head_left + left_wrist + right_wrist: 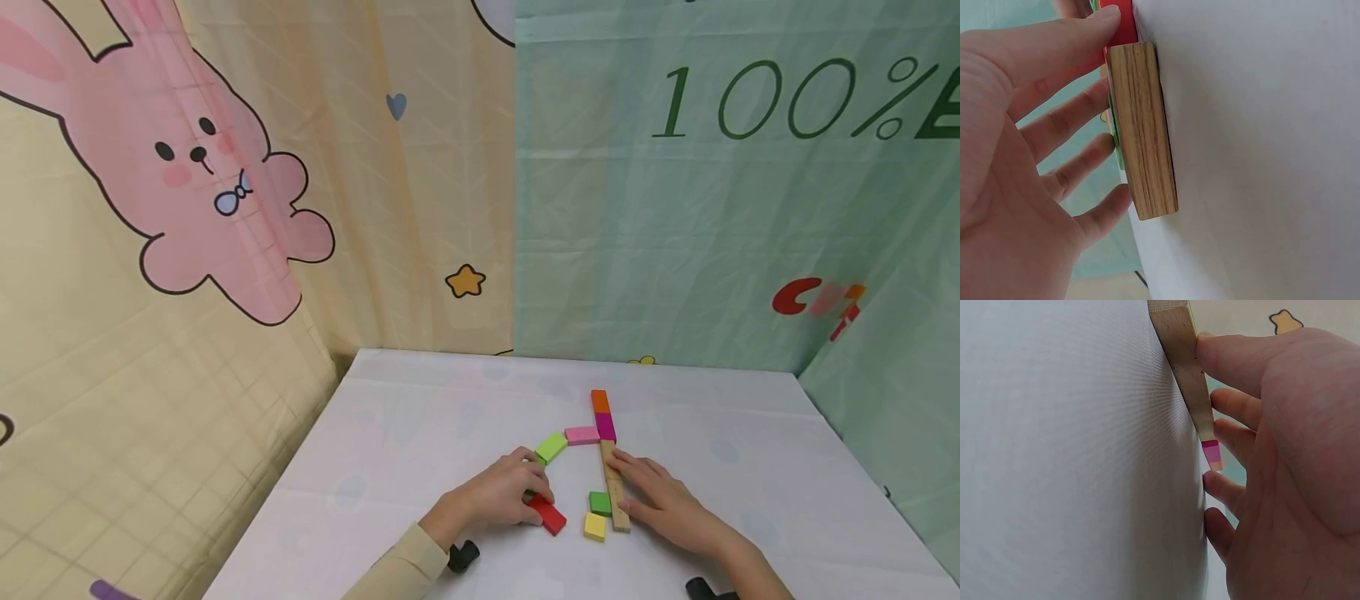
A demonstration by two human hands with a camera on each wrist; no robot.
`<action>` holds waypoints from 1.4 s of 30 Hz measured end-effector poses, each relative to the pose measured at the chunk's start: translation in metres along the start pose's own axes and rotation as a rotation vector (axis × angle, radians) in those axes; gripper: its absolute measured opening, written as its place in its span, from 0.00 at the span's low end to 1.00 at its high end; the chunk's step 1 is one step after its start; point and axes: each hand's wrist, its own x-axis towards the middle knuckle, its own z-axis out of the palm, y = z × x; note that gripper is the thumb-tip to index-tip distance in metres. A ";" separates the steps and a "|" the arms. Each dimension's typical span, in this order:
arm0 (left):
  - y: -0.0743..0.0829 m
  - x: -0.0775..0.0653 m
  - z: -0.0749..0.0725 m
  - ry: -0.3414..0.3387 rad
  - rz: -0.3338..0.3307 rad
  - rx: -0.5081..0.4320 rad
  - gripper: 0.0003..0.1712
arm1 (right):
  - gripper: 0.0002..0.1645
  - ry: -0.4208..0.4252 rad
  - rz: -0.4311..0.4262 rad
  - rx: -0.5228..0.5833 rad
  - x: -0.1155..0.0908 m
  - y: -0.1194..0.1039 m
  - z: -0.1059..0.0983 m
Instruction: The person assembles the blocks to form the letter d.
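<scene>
In the head view my left hand point(498, 490) pinches a red block point(553, 518) between thumb and forefinger. A brown wooden block point(1142, 131) lies against that red one in the left wrist view, beside the spread lower fingers. My right hand point(671, 507) rests along a strip of pale wooden blocks point(617, 492), its thumb and fingertips touching their side. Above this strip are a magenta block point(605, 427) and an orange block point(600, 401) in line. A pink block point(582, 436) and a lime block point(552, 447) reach leftward from there.
Left of the strip's lower end sit a green block point(600, 502) and a yellow block point(595, 527). All lie on a white-covered table point(420, 417). Printed curtains point(420, 208) stand behind and at both sides. Black camera parts point(462, 556) show near the wrists.
</scene>
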 end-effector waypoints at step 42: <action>-0.032 -0.023 -0.008 0.094 -0.049 -0.203 0.20 | 0.43 0.011 -0.030 0.006 -0.002 0.000 -0.004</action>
